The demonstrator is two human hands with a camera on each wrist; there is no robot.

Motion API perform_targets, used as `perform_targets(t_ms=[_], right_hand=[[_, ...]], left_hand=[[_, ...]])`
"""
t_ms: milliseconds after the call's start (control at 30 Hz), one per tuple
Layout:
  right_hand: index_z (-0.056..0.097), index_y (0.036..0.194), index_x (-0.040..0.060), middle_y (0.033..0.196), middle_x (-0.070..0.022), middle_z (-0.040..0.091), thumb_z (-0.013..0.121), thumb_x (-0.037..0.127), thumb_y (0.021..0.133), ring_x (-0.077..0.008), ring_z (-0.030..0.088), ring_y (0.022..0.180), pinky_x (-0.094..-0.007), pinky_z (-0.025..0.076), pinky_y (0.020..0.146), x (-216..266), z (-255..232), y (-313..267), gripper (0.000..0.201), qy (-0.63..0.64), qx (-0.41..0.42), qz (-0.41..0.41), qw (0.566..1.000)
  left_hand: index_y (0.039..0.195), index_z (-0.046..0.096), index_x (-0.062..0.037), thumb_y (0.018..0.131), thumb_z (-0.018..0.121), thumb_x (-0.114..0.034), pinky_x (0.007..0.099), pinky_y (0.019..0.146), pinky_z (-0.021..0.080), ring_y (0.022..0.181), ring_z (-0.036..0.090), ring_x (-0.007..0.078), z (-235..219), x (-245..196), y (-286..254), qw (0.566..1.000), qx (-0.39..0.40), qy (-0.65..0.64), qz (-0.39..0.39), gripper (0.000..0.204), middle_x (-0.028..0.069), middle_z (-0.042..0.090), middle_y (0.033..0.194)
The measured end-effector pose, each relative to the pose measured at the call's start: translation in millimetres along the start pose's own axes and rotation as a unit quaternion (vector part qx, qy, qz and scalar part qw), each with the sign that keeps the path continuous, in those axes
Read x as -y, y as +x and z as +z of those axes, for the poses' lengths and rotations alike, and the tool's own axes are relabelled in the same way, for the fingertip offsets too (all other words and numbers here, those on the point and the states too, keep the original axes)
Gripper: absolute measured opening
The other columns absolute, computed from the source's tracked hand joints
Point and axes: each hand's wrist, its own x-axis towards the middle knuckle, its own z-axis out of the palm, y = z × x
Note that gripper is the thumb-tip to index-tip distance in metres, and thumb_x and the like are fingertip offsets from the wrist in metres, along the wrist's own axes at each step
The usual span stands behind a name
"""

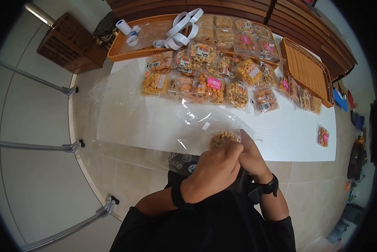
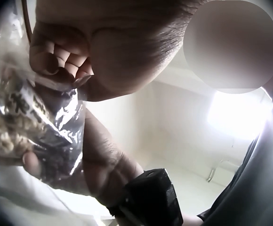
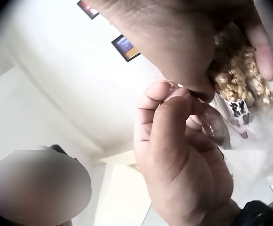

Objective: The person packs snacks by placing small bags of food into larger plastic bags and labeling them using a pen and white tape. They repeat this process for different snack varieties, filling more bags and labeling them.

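From where I stand, the left hand (image 1: 215, 170) pinches the film at the edge of the snack packet (image 1: 223, 137), while the right hand (image 1: 252, 157) grips its body, a finger wrapped round it. The packet sits just ahead of both hands, by the near edge of the worktop (image 1: 297, 147).

My worry is the thin film: a hard tug between those two grips could split it suddenly, and the nutty pieces would spill — some over the edge, down to the floor (image 1: 310, 178). A slack right hand could let the packet slip, and the slippery clear plastic (image 1: 171, 126) left of the hands could get dragged along.

Counting: one packet in the hands; one lone packet (image 1: 323, 136) far off to the right hand's side; about four in a short row (image 1: 299, 95) ahead and right; five along the near side of the pile (image 1: 211, 87) ahead — behind those they overlap too much to count. I make out one white roll (image 1: 123, 27), one wicker basket (image 1: 308, 69) ahead and right, and one long tray (image 1: 118, 48) ahead and left. The white strips (image 1: 181, 31) are too tangled to number.
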Motion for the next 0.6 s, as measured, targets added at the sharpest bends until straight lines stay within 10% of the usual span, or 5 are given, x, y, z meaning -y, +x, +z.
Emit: perform_targets(t_ms=[100,600], right_hand=[[0.05,0.136,-0.0009,0.119,-0.0077,0.061,0.062,0.023,0.098,-0.0136,0.058,0.107,-0.0285,0.048,0.091,3,17,12,0.046,0.176,-0.048,0.145,0.973],[0.044,0.137,-0.0037,0.124,-0.0117,0.061,0.062,0.004,0.092,-0.0166,0.059,0.112,-0.0312,0.048,0.097,-7,3,-9,0.049,0.056,-0.014,0.092,0.994]], left_hand=[[0.104,0.051,-0.0041,0.084,0.062,0.0,0.0454,0.06,0.052,0.072,0.066,0.0367,-1,12,-7,1.0,0.015,-0.013,-0.023,0.024,0.0155,0.064,0.086],[0.103,0.05,-0.0034,0.084,0.061,0.001,0.0449,0.059,0.051,0.07,0.065,0.0367,-1,21,5,0.993,0.032,-0.112,0.002,0.022,0.0157,0.063,0.087]])
